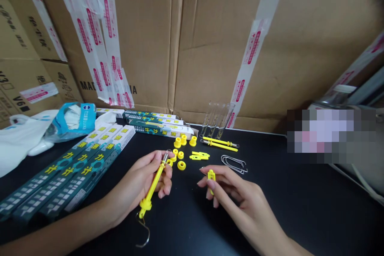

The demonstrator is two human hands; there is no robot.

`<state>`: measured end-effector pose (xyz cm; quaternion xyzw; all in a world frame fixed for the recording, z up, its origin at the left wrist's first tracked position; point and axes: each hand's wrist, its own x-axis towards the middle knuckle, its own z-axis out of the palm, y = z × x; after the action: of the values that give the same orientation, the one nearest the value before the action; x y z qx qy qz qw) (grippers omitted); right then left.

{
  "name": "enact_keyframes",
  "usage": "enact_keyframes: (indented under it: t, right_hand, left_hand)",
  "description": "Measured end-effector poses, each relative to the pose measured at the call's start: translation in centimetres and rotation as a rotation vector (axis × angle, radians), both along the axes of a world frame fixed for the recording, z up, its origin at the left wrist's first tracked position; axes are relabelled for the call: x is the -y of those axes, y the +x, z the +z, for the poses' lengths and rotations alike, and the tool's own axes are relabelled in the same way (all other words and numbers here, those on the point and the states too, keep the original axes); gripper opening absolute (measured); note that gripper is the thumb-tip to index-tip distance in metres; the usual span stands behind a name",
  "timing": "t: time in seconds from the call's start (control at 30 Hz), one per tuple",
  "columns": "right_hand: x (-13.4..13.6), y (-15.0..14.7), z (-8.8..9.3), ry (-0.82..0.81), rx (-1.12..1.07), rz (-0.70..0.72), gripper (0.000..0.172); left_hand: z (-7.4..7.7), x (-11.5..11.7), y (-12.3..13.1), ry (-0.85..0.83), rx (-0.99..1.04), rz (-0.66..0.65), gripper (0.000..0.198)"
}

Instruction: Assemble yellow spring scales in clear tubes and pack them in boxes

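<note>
Yellow plastic spring scale (152, 188) lies gripped in the curled left hand (139, 184), its wire hook (148, 234) hanging clear below; the right hand (231, 186) pinches a small yellow part (211, 177), apparently a slider, near loose yellow collars (178, 165) at centre frame, teal boxes (78, 176) stacked at left.

On the surface (300, 208), flat boxes (69, 172) lie side by side at left, with a plastic bag (21, 140) beyond them. Another row of boxes (159, 126) lies further back, before cardboard cartons (216, 40). Plastic rings (181, 165) sit between the left hand (144, 186), holding a spring scale (151, 188), and the right hand (228, 192), holding a plastic part (211, 178). Glass tubes (217, 120) and wire hooks (234, 164) lie back right.
</note>
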<state>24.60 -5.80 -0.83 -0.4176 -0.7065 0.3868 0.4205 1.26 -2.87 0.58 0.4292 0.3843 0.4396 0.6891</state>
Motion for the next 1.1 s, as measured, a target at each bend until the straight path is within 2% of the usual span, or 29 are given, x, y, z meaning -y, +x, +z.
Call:
enact_keyframes:
  t: [0.13,0.23,0.37,0.5,0.6,0.83,1.1]
  right_hand:
    - [-0.2,-0.1,0.0,-0.059,-0.015,-0.013,0.024]
    - [-0.2,-0.7,0.6,-0.253,-0.166,0.039,0.031]
    - [0.0,-1.5,1.3,-0.508,-0.376,0.193,0.038]
    - [0.2,-1.7,1.4,-0.550,-0.408,0.315,0.037]
    - [0.1,-1.6,1.2,-0.575,-0.428,0.336,0.036]
    - [-0.1,-1.0,1.4,-0.709,-0.558,0.453,0.035]
    - [-0.1,-0.6,1.6,-0.834,-0.688,0.497,0.039]
  left_hand:
    - [-0.2,0.2,0.6,0.063,-0.078,-0.044,0.052]
    - [-0.4,0.8,0.9,0.133,-0.146,-0.091,0.047]
    - [-0.5,1.8,1.0,0.296,-0.344,-0.151,0.028]
    - [-0.5,2.2,1.0,0.346,-0.420,-0.169,0.020]
    - [-0.4,2.3,0.9,0.380,-0.451,-0.163,0.017]
    - [0.2,2.3,1.0,0.461,-0.493,-0.069,0.014]
    - [0.9,2.0,0.7,0.559,-0.597,0.091,0.012]
